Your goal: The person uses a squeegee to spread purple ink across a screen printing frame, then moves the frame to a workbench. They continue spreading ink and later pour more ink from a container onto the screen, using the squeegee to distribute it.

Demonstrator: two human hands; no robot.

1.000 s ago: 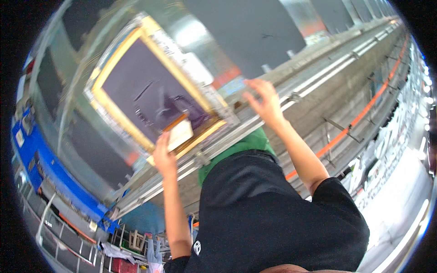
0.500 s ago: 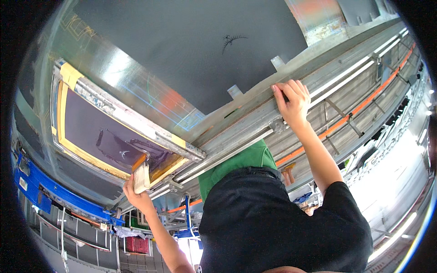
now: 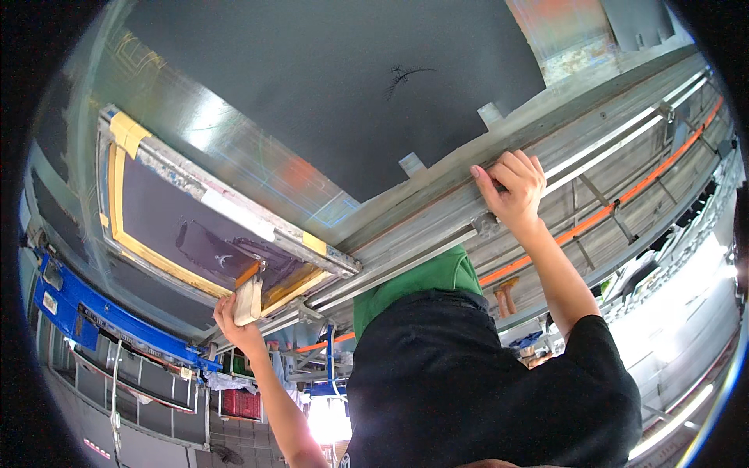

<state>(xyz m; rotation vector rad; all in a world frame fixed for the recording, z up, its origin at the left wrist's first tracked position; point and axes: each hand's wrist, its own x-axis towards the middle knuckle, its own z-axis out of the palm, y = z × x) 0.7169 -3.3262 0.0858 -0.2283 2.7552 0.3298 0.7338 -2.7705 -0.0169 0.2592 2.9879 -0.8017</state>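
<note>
My left hand (image 3: 238, 324) grips the pale wooden handle of a squeegee (image 3: 248, 303). Its orange blade (image 3: 248, 273) is at the lower right part of a rectangular screen frame (image 3: 142, 139) with yellow tape along its edges. The screen's dark surface (image 3: 168, 214) bears glossy purple-black ink in streaks and pools. My right hand (image 3: 515, 187) is up on a long grey metal rail (image 3: 593, 129), right of the frame, its fingers curled over the rail. Green cloth (image 3: 413, 273) at my waist is against the rail.
Grey sheets (image 3: 335, 86) lie on the long table beyond the frame, with metallic strips between them. At left is a blue machine beam (image 3: 117, 312). An orange hose or pipe (image 3: 577, 230) runs along the right. Racks and a red crate (image 3: 240, 402) are at lower left.
Since a second ago, my right hand has moved from open in the air onto the rail, fingers now curled. The view has swung round; my left hand keeps hold of the squeegee.
</note>
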